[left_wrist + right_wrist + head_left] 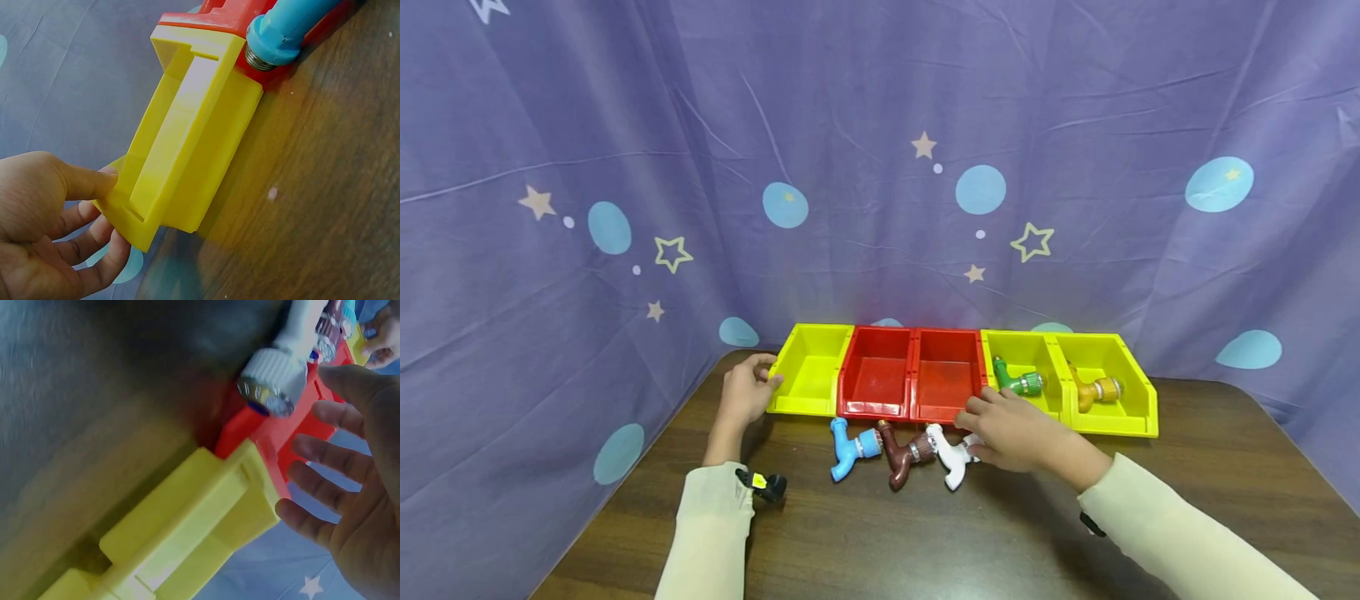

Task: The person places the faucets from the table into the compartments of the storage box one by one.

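My left hand (747, 390) pinches the side wall of the leftmost yellow bin (178, 144), its thumb over the rim and its fingers outside. Above the white tap (953, 457) hovers my right hand (1013, 429). In the right wrist view its fingers (331, 453) are spread and loosely bent, apart from the tap's ribbed knob. A brown tap (901, 454) and a blue tap (848, 447) lie to the left of the white one, on the table before the bins. The right hand partly hides the white tap's knob in the head view.
Two red bins (875, 408) adjoin the left yellow bin. Two more yellow bins stand at the right, with a green tap (1019, 382) in one and an orange tap (1086, 395) in the other. A purple curtain (865, 100) hangs behind the brown wooden table (880, 550).
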`<act>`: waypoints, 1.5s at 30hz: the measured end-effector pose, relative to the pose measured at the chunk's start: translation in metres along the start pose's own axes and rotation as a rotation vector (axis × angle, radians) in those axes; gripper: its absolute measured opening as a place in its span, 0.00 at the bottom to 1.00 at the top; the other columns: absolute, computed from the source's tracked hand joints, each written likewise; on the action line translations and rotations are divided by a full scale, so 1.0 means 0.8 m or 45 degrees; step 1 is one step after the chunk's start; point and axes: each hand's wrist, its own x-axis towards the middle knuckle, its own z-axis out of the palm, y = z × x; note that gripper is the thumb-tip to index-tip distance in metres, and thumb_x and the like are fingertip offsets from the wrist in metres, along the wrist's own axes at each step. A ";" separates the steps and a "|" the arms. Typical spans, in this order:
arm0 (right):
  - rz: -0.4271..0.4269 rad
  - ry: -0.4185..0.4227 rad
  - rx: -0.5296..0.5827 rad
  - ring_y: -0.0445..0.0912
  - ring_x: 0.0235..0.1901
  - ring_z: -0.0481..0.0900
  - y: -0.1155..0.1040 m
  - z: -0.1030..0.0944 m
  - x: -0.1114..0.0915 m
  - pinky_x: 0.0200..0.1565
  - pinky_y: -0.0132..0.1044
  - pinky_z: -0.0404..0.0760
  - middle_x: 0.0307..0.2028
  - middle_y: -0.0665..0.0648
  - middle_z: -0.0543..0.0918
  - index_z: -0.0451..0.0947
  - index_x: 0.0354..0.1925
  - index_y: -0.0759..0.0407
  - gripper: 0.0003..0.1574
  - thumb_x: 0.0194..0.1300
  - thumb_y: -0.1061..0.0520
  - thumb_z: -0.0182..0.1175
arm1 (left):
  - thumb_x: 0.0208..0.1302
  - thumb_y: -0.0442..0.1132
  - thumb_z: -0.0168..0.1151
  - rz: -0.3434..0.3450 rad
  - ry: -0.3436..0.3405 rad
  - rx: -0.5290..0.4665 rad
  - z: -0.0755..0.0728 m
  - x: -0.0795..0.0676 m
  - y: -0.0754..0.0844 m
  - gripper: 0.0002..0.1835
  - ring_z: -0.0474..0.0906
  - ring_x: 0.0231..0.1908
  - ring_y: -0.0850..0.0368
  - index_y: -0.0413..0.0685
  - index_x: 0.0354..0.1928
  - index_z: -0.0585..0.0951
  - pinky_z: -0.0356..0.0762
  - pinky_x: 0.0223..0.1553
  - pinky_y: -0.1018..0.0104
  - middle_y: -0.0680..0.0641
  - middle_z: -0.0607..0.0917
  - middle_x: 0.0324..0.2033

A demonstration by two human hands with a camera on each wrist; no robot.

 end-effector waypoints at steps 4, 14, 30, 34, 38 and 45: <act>-0.026 0.000 0.014 0.48 0.43 0.73 -0.010 0.006 0.000 0.46 0.44 0.76 0.42 0.49 0.80 0.80 0.51 0.49 0.23 0.63 0.43 0.72 | 0.70 0.35 0.66 0.008 0.006 0.002 0.000 0.001 -0.001 0.20 0.78 0.37 0.47 0.39 0.62 0.79 0.76 0.35 0.60 0.39 0.81 0.40; -0.149 0.038 -0.020 0.48 0.45 0.73 -0.022 0.025 -0.002 0.49 0.45 0.73 0.45 0.49 0.78 0.79 0.59 0.48 0.31 0.66 0.34 0.65 | 0.70 0.34 0.65 -0.010 -0.005 -0.006 0.002 0.001 -0.003 0.20 0.78 0.37 0.47 0.40 0.62 0.79 0.77 0.33 0.61 0.39 0.81 0.41; -0.146 -0.126 0.041 0.49 0.48 0.69 -0.030 0.034 0.003 0.47 0.47 0.73 0.49 0.51 0.77 0.80 0.59 0.41 0.26 0.68 0.34 0.64 | 0.70 0.35 0.66 -0.026 -0.010 0.008 0.002 0.003 -0.002 0.20 0.78 0.38 0.47 0.41 0.63 0.79 0.77 0.35 0.61 0.39 0.81 0.42; -0.125 -0.144 0.041 0.48 0.47 0.69 -0.030 0.033 0.006 0.47 0.47 0.74 0.48 0.51 0.77 0.81 0.57 0.41 0.25 0.67 0.35 0.65 | 0.70 0.35 0.66 -0.032 -0.005 0.012 0.001 0.005 -0.002 0.21 0.78 0.39 0.46 0.41 0.63 0.79 0.77 0.36 0.60 0.39 0.82 0.43; -0.110 -0.158 0.055 0.48 0.47 0.68 -0.030 0.033 0.008 0.47 0.49 0.74 0.48 0.52 0.77 0.80 0.57 0.41 0.24 0.67 0.36 0.65 | 0.70 0.36 0.66 -0.044 -0.010 0.010 0.000 0.005 -0.003 0.21 0.79 0.40 0.46 0.41 0.63 0.78 0.78 0.37 0.59 0.39 0.82 0.44; -0.107 -0.156 0.049 0.48 0.44 0.66 -0.032 0.031 0.001 0.44 0.47 0.71 0.44 0.51 0.75 0.80 0.55 0.41 0.23 0.65 0.37 0.65 | 0.71 0.36 0.65 -0.027 -0.010 0.002 0.001 0.003 -0.003 0.21 0.79 0.40 0.46 0.41 0.63 0.78 0.78 0.37 0.59 0.39 0.82 0.43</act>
